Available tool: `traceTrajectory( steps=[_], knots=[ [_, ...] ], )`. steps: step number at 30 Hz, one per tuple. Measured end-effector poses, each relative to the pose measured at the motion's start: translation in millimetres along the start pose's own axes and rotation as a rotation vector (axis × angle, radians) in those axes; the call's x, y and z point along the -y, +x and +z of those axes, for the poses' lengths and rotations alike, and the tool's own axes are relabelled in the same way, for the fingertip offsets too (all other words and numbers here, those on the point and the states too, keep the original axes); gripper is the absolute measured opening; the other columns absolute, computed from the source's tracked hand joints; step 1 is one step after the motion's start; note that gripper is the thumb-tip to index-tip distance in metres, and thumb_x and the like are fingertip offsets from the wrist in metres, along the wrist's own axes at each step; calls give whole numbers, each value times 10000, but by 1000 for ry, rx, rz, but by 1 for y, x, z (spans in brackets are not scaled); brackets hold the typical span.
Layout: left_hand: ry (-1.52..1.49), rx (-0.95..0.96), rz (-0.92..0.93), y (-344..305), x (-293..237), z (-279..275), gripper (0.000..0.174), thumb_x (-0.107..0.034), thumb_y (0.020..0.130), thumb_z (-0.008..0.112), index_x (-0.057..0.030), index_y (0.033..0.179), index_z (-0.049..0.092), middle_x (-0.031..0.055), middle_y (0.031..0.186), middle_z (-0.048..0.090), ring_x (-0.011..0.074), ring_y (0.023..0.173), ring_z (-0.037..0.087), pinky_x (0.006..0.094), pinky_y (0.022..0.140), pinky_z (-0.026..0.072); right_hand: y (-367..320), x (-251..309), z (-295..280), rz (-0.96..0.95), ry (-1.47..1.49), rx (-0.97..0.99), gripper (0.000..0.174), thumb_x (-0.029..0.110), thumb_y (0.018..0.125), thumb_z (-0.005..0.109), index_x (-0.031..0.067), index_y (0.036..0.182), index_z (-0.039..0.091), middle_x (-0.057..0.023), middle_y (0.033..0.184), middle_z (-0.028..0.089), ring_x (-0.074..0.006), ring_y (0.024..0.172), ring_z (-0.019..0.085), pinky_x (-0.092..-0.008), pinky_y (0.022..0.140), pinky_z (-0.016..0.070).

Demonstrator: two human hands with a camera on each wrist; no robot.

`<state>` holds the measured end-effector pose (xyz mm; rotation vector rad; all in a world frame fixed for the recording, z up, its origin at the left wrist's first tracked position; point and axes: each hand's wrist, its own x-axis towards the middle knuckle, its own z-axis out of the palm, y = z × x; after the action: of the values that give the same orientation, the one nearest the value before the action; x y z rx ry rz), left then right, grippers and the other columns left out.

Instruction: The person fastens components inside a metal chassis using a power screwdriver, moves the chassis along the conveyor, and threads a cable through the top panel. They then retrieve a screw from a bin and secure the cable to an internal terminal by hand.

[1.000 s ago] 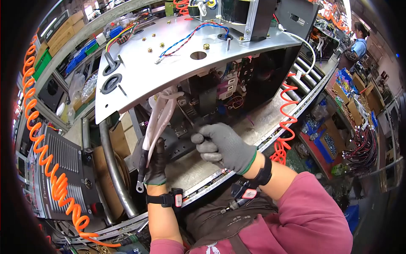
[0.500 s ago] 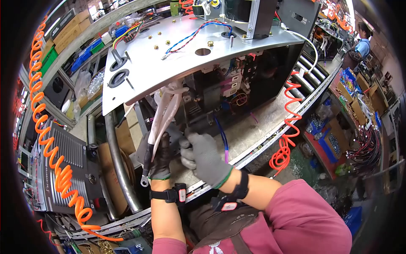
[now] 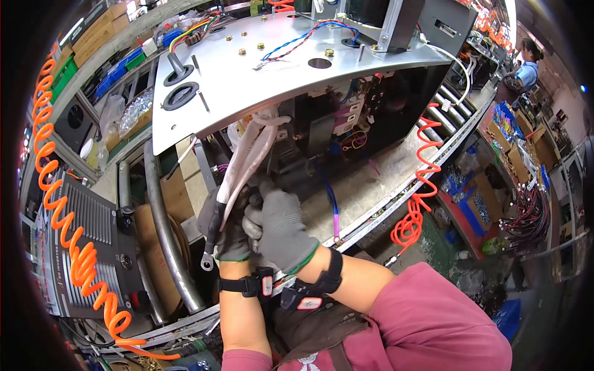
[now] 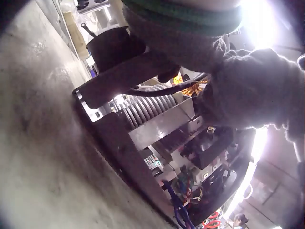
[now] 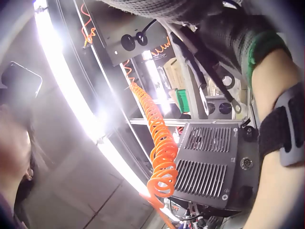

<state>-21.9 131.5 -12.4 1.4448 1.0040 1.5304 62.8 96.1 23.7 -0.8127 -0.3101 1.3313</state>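
My gloved left hand (image 3: 232, 238) is upright behind a bundle of white-sleeved cables (image 3: 249, 151), which hangs from inside the machine (image 3: 235, 89). Black ends of the bundle cross this hand, and a ring lug (image 3: 208, 262) hangs below it. Close against its right side is my gloved right hand (image 3: 283, 229), with curled fingers (image 3: 252, 224). The two hands meet in front of the machine's open side. Their fingertips hide each other, so I cannot tell what they hold. In the right wrist view, ring lugs (image 5: 237, 107) hang below the left glove (image 5: 228, 40).
Blue wires with a purple-sleeved end (image 3: 335, 226) hang to the right of the hands. Orange coiled hose (image 3: 80, 247) runs down the left, past a finned inverter case (image 3: 93, 247). A red coiled hose (image 3: 427, 179) hangs at right. Metal rollers (image 3: 167, 229) lie at left.
My right hand has moved left and slightly down, up against the left hand. The blue wires behind it have come into view. The left hand stays near the cables.
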Motion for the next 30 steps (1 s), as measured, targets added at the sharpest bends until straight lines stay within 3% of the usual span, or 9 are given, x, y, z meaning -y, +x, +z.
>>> traceTrajectory(
  steps=[2, 3, 8, 9, 11, 18, 20, 26, 30],
  knots=[
    [-51, -86, 2, 2, 16, 2, 329, -297, 836, 686, 18, 924, 649, 89, 790, 668, 203, 701, 644, 304, 631, 504, -24, 36, 20, -67, -517, 25, 189, 208, 917, 463, 81, 777, 481, -36, 569, 396, -130, 369, 383, -290, 315, 251],
    [-53, -85, -1, 2, 16, 0, 329, -297, 836, 686, 18, 924, 649, 89, 790, 668, 203, 701, 644, 304, 631, 504, -28, 56, 33, 255, 39, -178, 203, 233, 931, 424, 101, 786, 478, -15, 528, 337, -123, 374, 346, -279, 330, 249],
    [410, 8, 71, 1, -2, 1, 306, -178, 904, 608, 41, 1117, 590, 100, 1024, 646, 174, 926, 609, 291, 817, 493, -26, 78, 13, 367, 41, -82, 194, 276, 937, 392, 134, 810, 426, 22, 508, 284, -123, 367, 246, -285, 328, 217],
    [437, -128, 270, 8, 10, 5, 484, -503, 808, 653, -24, 873, 662, 135, 742, 629, 288, 675, 636, 372, 601, 487, -20, 76, 2, 416, 35, -33, 170, 258, 941, 377, 137, 830, 418, 19, 507, 281, -123, 373, 256, -283, 331, 217],
    [458, -116, 263, 5, -2, 7, 483, -500, 807, 657, -20, 865, 658, 140, 742, 626, 295, 669, 632, 371, 596, 484, -17, 75, -5, 464, 35, 12, 147, 241, 945, 361, 140, 849, 409, 16, 506, 278, -122, 378, 266, -282, 333, 218],
    [288, -93, 101, 4, 10, 0, 381, -391, 832, 669, -12, 864, 651, 108, 744, 626, 217, 657, 630, 329, 572, 472, 39, -50, -31, -399, -557, 11, 92, 243, 968, 419, 187, 998, 485, 7, 628, 383, -89, 409, 364, -245, 341, 271],
    [266, -64, 146, 1, 31, -5, 390, -374, 855, 637, 1, 964, 635, 103, 796, 642, 167, 671, 625, 291, 571, 481, 8, -11, 4, 53, 2, -185, 126, 284, 944, 495, 194, 1032, 488, 11, 634, 400, -81, 418, 370, -240, 343, 275],
    [-762, 118, -350, -2, 19, -6, 485, -417, 894, 535, 43, 1039, 586, 140, 860, 651, 146, 667, 615, 247, 549, 481, -11, 32, 36, 227, 252, -289, 173, 275, 935, 500, 137, 835, 468, 6, 630, 382, -93, 394, 327, -237, 340, 241],
    [-264, -1, -137, 4, 39, -10, 391, -358, 880, 570, 30, 899, 617, 122, 789, 633, 190, 637, 606, 293, 529, 456, -16, 54, 17, 245, 180, -56, 194, 221, 952, 430, 131, 780, 431, 13, 605, 357, -91, 386, 300, -245, 335, 207]
  ],
)
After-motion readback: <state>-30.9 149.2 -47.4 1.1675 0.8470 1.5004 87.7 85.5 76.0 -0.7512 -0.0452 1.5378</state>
